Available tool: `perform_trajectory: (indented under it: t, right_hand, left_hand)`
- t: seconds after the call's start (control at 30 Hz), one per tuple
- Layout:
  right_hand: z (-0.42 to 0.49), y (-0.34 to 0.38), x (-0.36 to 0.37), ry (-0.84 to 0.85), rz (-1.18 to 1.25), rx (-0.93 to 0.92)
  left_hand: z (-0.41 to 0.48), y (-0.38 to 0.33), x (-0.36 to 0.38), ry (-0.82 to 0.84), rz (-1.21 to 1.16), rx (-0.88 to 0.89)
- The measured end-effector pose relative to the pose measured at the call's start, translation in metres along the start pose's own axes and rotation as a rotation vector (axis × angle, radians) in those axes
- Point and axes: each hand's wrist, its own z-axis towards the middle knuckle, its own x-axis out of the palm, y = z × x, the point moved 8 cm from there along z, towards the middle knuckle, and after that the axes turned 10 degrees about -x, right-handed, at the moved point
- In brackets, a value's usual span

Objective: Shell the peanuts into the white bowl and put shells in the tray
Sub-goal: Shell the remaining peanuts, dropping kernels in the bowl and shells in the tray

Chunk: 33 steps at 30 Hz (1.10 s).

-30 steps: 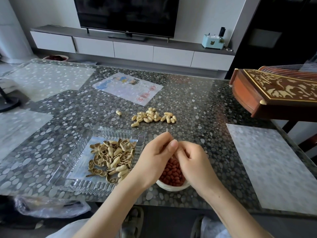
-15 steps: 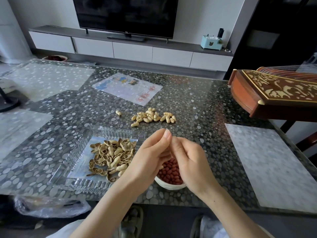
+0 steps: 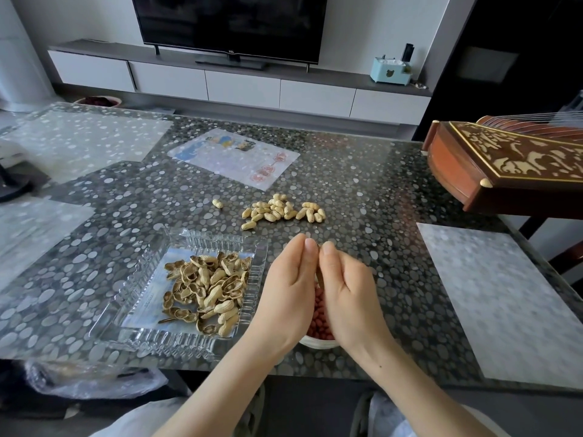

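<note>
Peanut (image 3: 319,279) mostly hidden, pinched between left hand (image 3: 290,288) and right hand (image 3: 344,291) held thumb to thumb above white bowl (image 3: 315,344), tray (image 3: 220,239) just beside

Single wide-angle head view, forward and down across the table (image 3: 378,171), near edge closest.

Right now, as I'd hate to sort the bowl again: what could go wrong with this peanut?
The left hand and right hand pinch the peanut over the white bowl, so shell bits may fall among the red kernels instead of the glass tray. The bowl sits near the table edge; a wrist could nudge it off.
</note>
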Motion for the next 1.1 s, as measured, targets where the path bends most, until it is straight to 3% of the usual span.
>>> perform_trajectory:
  t: [0.17, 0.33, 0.4, 0.47, 0.57, 0.67, 0.73, 0.83, 0.97, 1.1]
  right_hand:
    - [-0.003, -0.015, 0.0, 0.024, 0.067, 0.2]
    - [-0.015, -0.035, 0.001, 0.12, 0.431, 0.587]
    - [-0.019, -0.037, 0.002, 0.172, 0.528, 0.662]
    - [-0.019, -0.04, -0.003, 0.195, 0.479, 0.68]
    - [-0.015, -0.046, -0.02, 0.234, 0.149, 0.605]
    - [-0.001, -0.032, -0.033, 0.295, -0.379, 0.215]
    - [0.002, -0.023, -0.036, 0.297, -0.603, 0.004]
    - [0.004, -0.033, -0.037, 0.293, -0.57, -0.011]
    - [0.01, -0.035, -0.041, 0.19, -0.363, 0.036]
    - [0.012, -0.018, -0.028, 0.169, -0.178, -0.018]
  left_hand:
    - [0.001, 0.007, 0.001, 0.0, 0.022, -0.033]
    - [0.004, 0.021, 0.006, 0.129, -0.051, -0.163]
    - [0.005, 0.026, 0.007, 0.141, -0.056, -0.212]
    - [0.008, 0.027, 0.005, 0.118, 0.024, -0.222]
    - [0.012, 0.023, 0.002, 0.07, 0.229, -0.166]
    - [0.012, 0.017, 0.001, 0.017, 0.542, -0.073]
    - [0.013, 0.013, -0.002, -0.019, 0.676, -0.018]
    - [0.019, 0.01, -0.013, -0.072, 0.707, -0.004]
    - [0.027, 0.017, -0.036, -0.088, 0.54, -0.131]
    - [0.034, 0.027, -0.078, -0.202, 0.529, -0.272]
